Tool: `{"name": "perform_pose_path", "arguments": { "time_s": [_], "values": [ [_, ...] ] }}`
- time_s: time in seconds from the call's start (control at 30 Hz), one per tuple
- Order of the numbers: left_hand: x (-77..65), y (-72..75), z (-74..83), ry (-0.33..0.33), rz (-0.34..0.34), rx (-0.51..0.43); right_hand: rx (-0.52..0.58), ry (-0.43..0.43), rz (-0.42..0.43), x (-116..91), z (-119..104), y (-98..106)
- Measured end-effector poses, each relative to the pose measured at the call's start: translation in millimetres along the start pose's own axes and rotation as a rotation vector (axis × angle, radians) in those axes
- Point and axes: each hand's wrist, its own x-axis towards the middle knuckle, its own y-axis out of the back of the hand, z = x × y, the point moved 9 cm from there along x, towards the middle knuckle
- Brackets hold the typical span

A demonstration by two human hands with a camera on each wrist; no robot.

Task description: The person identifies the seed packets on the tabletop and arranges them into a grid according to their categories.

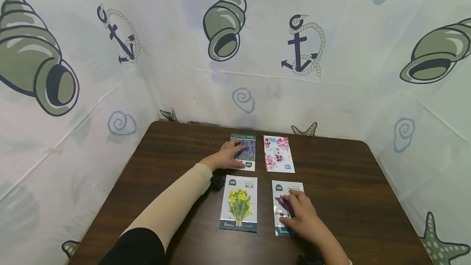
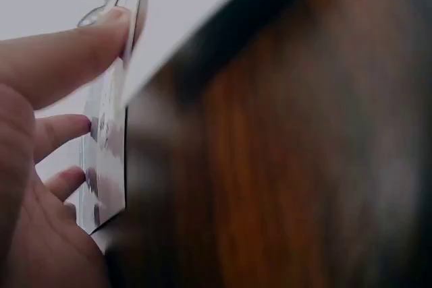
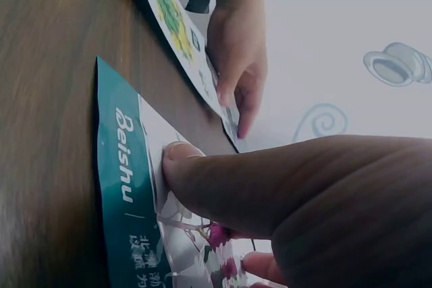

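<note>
My left hand (image 1: 229,156) rests spread on a packet with purple flowers and a green top edge (image 1: 251,153), at the back of the table. Its thumb and fingertips touch the packet in the left wrist view, where the hand (image 2: 47,227) is close to the camera. My right hand (image 1: 304,216) lies on a white packet with dark purple plants (image 1: 278,191), front right. In the right wrist view its thumb (image 3: 202,173) presses that packet's face near the teal "Beishu" band (image 3: 120,160). Both packets lie flat, partly covered by the hands.
A yellow-flower packet (image 1: 239,207) lies at front left, nearest the left forearm. At back right lies a pink blossom packet (image 1: 278,154). All are on the dark wooden table (image 1: 338,175). Behind it hangs a white curtain (image 1: 265,93) printed with shells and anchors.
</note>
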Motion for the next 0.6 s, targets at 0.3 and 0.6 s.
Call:
{"name": "perform_pose_path", "arguments": {
  "time_s": [0.3, 0.6],
  "values": [
    [-1.1, 2.9, -1.1, 0.008, -0.016, 0.048, -0.033, 0.034, 0.006, 5, -13, -8],
    [1.7, 3.8, 5.7, 0.038, -0.008, 0.128, -0.081, 0.08, 0.018, 10, -22, -7]
  ]
}}
